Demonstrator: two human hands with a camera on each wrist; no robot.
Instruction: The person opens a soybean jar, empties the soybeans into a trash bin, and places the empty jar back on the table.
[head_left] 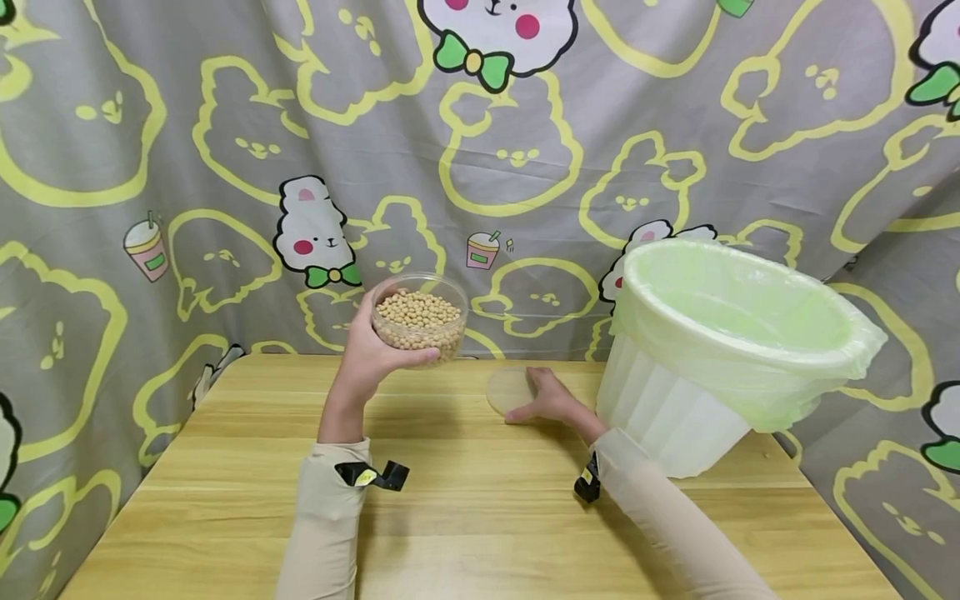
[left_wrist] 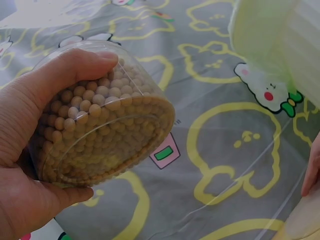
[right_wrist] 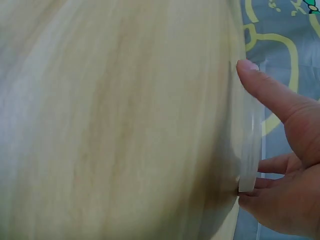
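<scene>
My left hand [head_left: 367, 354] holds a clear round plastic container [head_left: 458, 323] of soybeans [head_left: 417, 308] above the table, its open top tilted toward the head camera. The left wrist view shows the thumb along the side of the container and fingers on its other side, with beans visible through the base. Near the table's back edge, my right hand [head_left: 552, 397] grips a flat, round, translucent lid [head_left: 506, 392]. In the right wrist view the lid [right_wrist: 250, 145] appears edge-on, spanned between thumb and fingers, close over the wood.
A large white ribbed bin [head_left: 667, 408] lined with a pale green bag [head_left: 780, 375] stands on the table's right side, beside the right forearm. A grey cartoon-print curtain [head_left: 517, 287] hangs behind the wooden table [head_left: 465, 517].
</scene>
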